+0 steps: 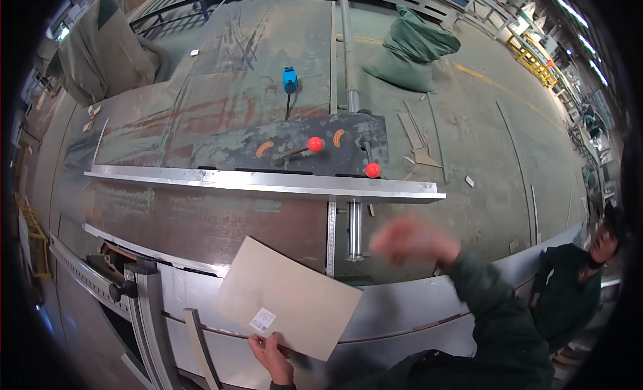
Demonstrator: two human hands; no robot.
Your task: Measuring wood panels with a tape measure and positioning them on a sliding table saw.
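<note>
A beige rectangular board (295, 289) with a white printed label (262, 320) lies tilted over the near edge of the saw table. My left hand (271, 356) pinches its near edge, with the thumb on top beside the label and the fingers partly hidden underneath. To the right, my right hand (414, 241) is raised above the table's side, apart from the board. Motion smears it, so its fingers cannot be made out. Beyond the board, a long metal fence (268, 181) runs across the brown, worn table (254, 212).
Two levers with red knobs (315, 144) stand behind the fence. A blue device (289, 80) sits farther back. Near left are a metal rail post (144, 316) and a narrow strip (201, 346). A green sack (415, 51) and offcuts (420, 139) lie on the floor. A co-worker (573, 283) stands at right.
</note>
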